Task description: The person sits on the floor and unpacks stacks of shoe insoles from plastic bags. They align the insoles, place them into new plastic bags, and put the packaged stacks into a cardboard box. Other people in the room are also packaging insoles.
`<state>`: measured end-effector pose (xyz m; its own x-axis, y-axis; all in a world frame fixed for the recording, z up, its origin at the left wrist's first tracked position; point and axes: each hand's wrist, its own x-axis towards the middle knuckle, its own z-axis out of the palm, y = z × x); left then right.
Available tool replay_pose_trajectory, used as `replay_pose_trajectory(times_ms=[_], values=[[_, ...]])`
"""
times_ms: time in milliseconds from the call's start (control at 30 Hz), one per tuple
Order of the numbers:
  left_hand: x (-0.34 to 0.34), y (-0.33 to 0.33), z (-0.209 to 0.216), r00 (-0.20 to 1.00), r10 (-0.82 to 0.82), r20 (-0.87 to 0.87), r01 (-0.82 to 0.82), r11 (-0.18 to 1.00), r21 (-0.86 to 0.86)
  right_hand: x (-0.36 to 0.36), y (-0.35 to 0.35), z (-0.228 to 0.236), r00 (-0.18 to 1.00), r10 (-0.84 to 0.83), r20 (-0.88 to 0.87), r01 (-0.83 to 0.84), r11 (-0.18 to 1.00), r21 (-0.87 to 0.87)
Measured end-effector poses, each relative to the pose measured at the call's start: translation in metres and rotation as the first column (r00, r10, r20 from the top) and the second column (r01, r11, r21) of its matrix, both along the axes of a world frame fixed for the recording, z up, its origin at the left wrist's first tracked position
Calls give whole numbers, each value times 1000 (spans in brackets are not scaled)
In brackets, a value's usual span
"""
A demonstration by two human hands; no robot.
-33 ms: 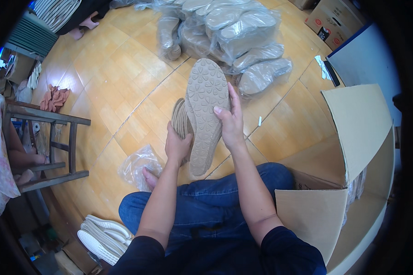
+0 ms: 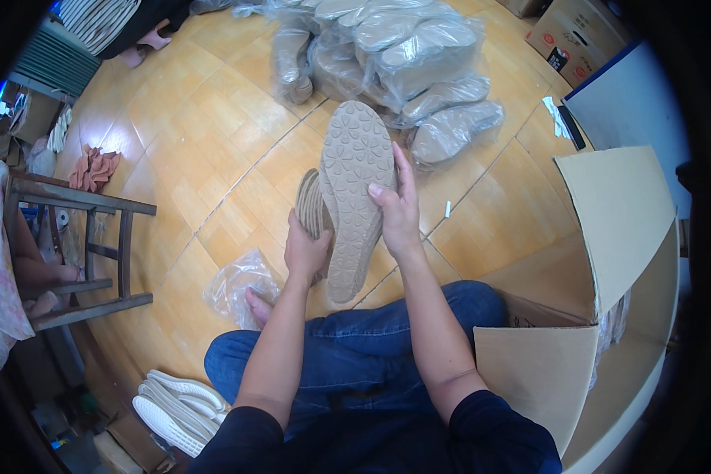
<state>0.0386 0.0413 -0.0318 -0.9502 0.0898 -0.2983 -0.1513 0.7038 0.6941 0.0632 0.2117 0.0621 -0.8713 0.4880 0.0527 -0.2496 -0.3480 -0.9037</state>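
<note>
Holding beige shoe sole mid-frame: right hand clasping its edge, left hand gripping soles stack; likely light, flexible, grippy.

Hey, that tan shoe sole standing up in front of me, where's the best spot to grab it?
Grip the tan sole across its narrow middle, coming from the right edge as the right hand does. It stands upright, tread facing you; the waist is the slimmest part, while the left hand steadies the heel end.

Two hands, one tan shoe sole, one cardboard box, one wooden stool.
</note>
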Motion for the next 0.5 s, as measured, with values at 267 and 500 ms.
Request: replay_pose_trajectory(times_ms=[267,500], values=[[-5,4,3,999,7,-48,-9,999,-42,4,12,-6,798,-143,585,-309,738,601],[-3,11,5,996,67,-65,-58,989,132,2,-24,-68,745,-100,660,-455,647,612]])
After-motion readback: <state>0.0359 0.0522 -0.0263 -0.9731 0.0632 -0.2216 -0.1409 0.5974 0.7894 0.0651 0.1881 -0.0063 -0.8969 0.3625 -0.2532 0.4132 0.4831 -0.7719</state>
